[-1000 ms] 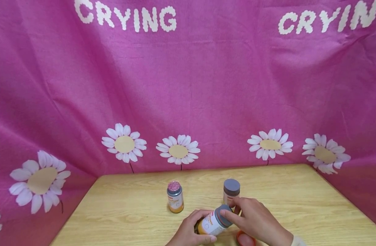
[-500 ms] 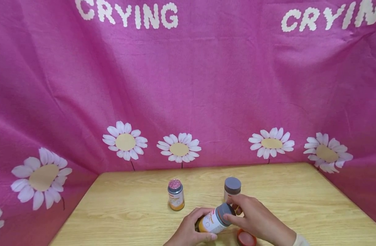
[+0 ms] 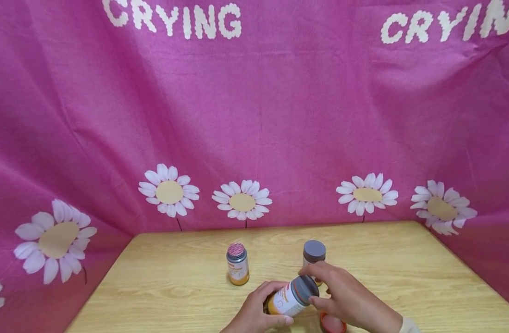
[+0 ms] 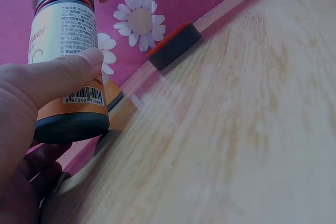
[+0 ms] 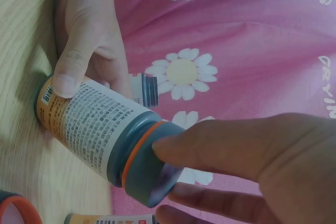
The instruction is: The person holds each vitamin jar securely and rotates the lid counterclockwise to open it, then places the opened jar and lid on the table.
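Note:
My left hand (image 3: 258,307) grips a pill bottle (image 3: 284,300) with a white and orange label, tilted to the right over the table. The bottle's grey lid (image 5: 152,163), with an orange ring at its lower edge, is on its neck. My right hand (image 3: 348,296) holds this lid, thumb (image 5: 194,150) on the near side and fingers on the far side. Below the hands a loose lid (image 3: 332,323) lies with its orange rim up; the right hand partly covers it. It also shows edge-on in the left wrist view, as a dark lid (image 4: 176,45).
An uncapped bottle (image 3: 238,268) with a pink foil seal stands left of the hands. Behind the right hand stands a capped bottle (image 3: 314,252), its lower part hidden. The wooden table (image 3: 163,286) meets a pink cloth (image 3: 296,115) printed with daisies at the back and sides.
My right thumb and forefinger have shifted round the lid and now sit wider apart on it. The left hand keeps its grip on the bottle, nearly in place.

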The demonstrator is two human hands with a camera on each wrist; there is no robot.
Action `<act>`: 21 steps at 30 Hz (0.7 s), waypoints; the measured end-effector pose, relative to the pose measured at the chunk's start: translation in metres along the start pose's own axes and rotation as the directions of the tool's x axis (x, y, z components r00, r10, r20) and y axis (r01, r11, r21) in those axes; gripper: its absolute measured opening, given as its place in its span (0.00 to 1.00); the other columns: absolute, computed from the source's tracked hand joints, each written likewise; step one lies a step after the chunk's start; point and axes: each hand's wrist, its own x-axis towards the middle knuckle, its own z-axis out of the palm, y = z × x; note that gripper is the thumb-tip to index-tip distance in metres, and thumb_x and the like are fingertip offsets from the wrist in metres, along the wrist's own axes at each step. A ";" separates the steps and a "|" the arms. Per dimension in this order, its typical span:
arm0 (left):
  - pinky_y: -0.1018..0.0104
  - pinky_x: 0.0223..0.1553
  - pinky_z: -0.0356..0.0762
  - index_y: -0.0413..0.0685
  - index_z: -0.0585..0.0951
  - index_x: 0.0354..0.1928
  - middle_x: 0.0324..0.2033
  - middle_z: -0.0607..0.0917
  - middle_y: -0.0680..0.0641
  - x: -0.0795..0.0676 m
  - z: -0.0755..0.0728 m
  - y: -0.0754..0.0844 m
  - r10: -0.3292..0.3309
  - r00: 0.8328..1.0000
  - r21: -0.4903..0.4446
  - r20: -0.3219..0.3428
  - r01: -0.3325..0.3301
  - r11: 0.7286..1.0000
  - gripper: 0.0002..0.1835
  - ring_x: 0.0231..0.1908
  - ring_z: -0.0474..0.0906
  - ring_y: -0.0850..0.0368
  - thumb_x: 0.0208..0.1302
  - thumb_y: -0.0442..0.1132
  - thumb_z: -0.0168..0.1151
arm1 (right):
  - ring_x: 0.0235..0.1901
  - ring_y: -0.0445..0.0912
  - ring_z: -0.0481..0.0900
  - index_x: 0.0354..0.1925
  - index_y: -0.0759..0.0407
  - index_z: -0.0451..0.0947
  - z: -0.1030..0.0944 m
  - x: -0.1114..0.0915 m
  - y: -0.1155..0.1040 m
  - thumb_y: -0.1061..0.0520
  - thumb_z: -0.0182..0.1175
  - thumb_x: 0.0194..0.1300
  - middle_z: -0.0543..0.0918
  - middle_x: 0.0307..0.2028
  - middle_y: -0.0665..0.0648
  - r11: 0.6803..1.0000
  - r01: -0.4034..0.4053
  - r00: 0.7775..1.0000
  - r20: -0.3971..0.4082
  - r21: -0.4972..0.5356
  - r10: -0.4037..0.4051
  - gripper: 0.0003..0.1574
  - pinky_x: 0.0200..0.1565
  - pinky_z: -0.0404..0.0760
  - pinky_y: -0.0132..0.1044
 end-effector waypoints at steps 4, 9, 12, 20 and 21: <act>0.69 0.43 0.68 0.68 0.70 0.55 0.48 0.74 0.58 0.000 0.000 0.001 0.011 1.000 -0.006 -0.002 -0.011 1.000 0.30 0.44 0.71 0.62 0.48 0.51 0.68 | 0.37 0.42 0.74 0.46 0.43 0.71 -0.001 0.000 -0.001 0.60 0.67 0.48 0.75 0.40 0.44 1.000 0.012 1.000 0.010 0.009 -0.012 0.27 0.30 0.75 0.31; 0.69 0.43 0.68 0.70 0.70 0.55 0.48 0.74 0.59 -0.001 0.000 0.000 -0.007 1.000 -0.002 -0.003 0.007 1.000 0.30 0.45 0.71 0.62 0.48 0.51 0.68 | 0.38 0.42 0.74 0.47 0.41 0.69 -0.004 0.000 -0.001 0.58 0.67 0.49 0.74 0.42 0.44 0.998 -0.045 0.996 0.079 0.054 0.041 0.28 0.33 0.75 0.32; 0.69 0.43 0.69 0.70 0.70 0.55 0.48 0.74 0.59 0.000 -0.001 -0.001 -0.017 1.000 -0.009 -0.004 0.017 1.000 0.30 0.45 0.71 0.62 0.48 0.52 0.68 | 0.37 0.41 0.74 0.49 0.42 0.69 -0.004 -0.001 -0.001 0.52 0.66 0.52 0.75 0.43 0.45 0.998 -0.059 0.997 0.052 0.035 0.057 0.26 0.33 0.75 0.33; 0.69 0.42 0.68 0.68 0.70 0.55 0.48 0.73 0.58 -0.002 0.000 -0.001 0.026 1.000 0.025 -0.006 -0.026 0.999 0.30 0.44 0.70 0.63 0.48 0.52 0.68 | 0.24 0.33 0.72 0.41 0.46 0.74 0.001 0.001 -0.005 0.31 0.56 0.53 0.76 0.30 0.43 0.966 -0.255 0.966 -0.058 -0.047 0.252 0.26 0.25 0.71 0.30; 0.69 0.42 0.68 0.68 0.70 0.55 0.48 0.73 0.58 -0.002 0.000 -0.001 0.030 1.000 0.016 -0.005 -0.030 0.999 0.30 0.44 0.70 0.63 0.48 0.52 0.68 | 0.22 0.32 0.70 0.39 0.46 0.75 0.002 0.002 -0.006 0.30 0.56 0.52 0.75 0.27 0.42 0.957 -0.283 0.958 -0.068 -0.063 0.279 0.26 0.24 0.69 0.29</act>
